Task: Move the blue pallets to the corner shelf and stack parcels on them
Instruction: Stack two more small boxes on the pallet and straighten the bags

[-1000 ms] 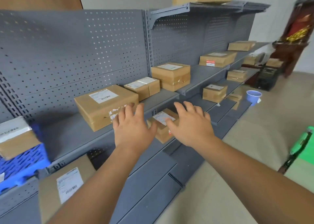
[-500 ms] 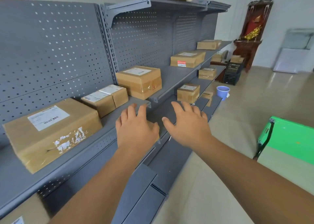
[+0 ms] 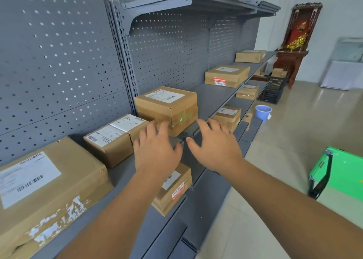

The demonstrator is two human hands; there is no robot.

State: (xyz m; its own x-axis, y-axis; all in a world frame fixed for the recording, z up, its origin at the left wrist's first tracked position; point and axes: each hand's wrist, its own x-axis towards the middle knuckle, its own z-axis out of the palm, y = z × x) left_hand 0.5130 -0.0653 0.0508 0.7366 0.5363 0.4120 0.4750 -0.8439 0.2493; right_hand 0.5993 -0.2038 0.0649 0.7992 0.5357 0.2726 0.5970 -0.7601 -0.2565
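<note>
Left hand (image 3: 157,152), right hand (image 3: 214,150) — spread (empty) — by taped parcel (image 3: 167,105)

A tall brown cardboard parcel with a white label (image 3: 166,109) blocks the grey metal shelf (image 3: 212,99) straight ahead, two small brown taped parcels (image 3: 115,137) just beside it on the left. Rightward, bare shelf runs to a flat brown parcel with a red sticker (image 3: 225,76).
</note>
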